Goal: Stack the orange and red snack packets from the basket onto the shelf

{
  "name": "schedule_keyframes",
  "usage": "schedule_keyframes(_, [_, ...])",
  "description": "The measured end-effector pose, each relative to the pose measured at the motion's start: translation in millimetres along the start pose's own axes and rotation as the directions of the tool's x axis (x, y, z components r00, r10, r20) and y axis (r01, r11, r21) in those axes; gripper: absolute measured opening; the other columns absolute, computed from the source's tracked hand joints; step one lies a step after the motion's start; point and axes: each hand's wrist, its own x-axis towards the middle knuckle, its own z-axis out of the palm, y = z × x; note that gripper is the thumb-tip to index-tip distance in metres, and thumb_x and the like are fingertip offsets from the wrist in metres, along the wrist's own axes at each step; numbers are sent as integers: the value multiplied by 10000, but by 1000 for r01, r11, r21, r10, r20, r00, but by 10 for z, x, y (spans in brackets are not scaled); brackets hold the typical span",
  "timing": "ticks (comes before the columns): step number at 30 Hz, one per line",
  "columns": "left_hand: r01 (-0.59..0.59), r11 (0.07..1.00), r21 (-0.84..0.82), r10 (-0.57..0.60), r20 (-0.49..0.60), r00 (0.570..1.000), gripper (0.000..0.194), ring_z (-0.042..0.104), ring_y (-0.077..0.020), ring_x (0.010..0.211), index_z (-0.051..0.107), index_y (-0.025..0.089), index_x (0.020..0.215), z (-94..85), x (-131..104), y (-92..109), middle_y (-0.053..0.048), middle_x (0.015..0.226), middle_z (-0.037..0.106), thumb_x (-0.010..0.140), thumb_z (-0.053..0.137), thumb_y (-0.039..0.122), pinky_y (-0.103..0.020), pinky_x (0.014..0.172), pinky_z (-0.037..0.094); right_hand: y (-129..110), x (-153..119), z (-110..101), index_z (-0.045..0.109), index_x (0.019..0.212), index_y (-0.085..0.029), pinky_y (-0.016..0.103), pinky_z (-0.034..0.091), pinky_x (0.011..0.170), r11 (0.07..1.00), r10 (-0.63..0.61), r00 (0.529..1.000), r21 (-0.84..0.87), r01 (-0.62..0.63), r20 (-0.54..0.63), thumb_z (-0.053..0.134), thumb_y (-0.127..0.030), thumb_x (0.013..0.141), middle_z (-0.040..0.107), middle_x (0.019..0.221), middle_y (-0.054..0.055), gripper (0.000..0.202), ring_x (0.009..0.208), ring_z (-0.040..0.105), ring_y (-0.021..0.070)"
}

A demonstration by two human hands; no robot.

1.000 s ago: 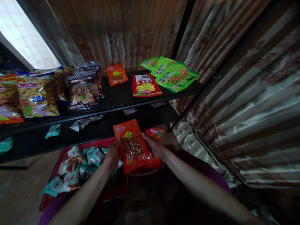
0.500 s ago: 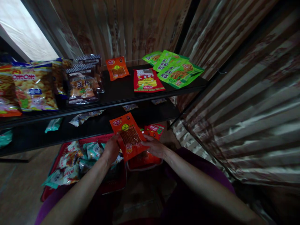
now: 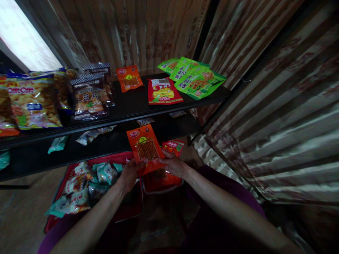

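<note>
An orange snack packet (image 3: pixel 146 150) with a clear window onto brown sticks is held up between both hands. My left hand (image 3: pixel 131 173) pinches its lower left edge. Along the lower right edge, my right hand (image 3: pixel 173 164) closes on the same packet. Beneath it, a small basket (image 3: pixel 156 192) holds more orange packets (image 3: pixel 161 179) and a red packet (image 3: pixel 174 145), partly covered by my hands. To the left, a red basket (image 3: pixel 57 197) contains several white and teal snack bags (image 3: pixel 106 173).
A black shelf (image 3: pixel 127 106) carries another orange packet (image 3: pixel 129 78), a red packet with yellow food (image 3: pixel 163 91), several green packets (image 3: pixel 197 83), brown bags (image 3: pixel 90 98) and puffed-snack bags (image 3: pixel 34 102). Small bags (image 3: pixel 92 134) lie on the lower shelf. A pleated curtain (image 3: pixel 278 123) hangs on the right.
The held orange packet has tipped more upright and shifted slightly right. My left hand has slid to its lower corner. The view has moved slightly, with the shelf goods shifting left.
</note>
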Motion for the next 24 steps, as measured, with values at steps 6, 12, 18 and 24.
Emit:
schedule_keyframes(6, [-20, 1000, 18, 19, 41, 999, 313, 671, -218, 859, 703, 156, 863, 29, -44, 39, -60, 873, 738, 563, 776, 203, -298, 773, 495, -18, -54, -6, 599, 1154, -258, 290, 516, 809, 1000, -31, 998, 1, 31, 60, 730, -99, 554, 732, 941, -3, 634, 840, 685, 154])
schedule_keyframes(12, [-9, 1000, 7, 8, 46, 999, 342, 669, -217, 860, 697, 154, 880, 42, -55, 59, -57, 859, 737, 556, 794, 201, -311, 788, 495, -39, -71, -39, 605, 1140, -251, 299, 517, 813, 1000, -21, 996, -8, 22, 90, 688, -78, 556, 728, 961, 4, 614, 838, 686, 157])
schedule_keyframes(18, [-4, 999, 52, -1, 78, 997, 319, 666, -226, 891, 703, 152, 898, -35, -68, -26, -73, 897, 738, 599, 788, 224, -324, 816, 490, -44, -74, -58, 671, 972, -213, 288, 512, 757, 999, 43, 999, -13, -43, 9, 731, -157, 573, 738, 895, 18, 407, 773, 689, 166])
schedule_keyframes(24, [26, 996, 85, -38, 144, 989, 333, 660, -237, 946, 699, 181, 968, -20, -161, -8, -69, 1005, 727, 646, 764, 237, -343, 857, 484, 10, 13, -80, 679, 855, -191, 314, 504, 767, 999, 21, 997, 27, -19, -77, 807, -270, 574, 736, 821, 17, 318, 730, 680, 167])
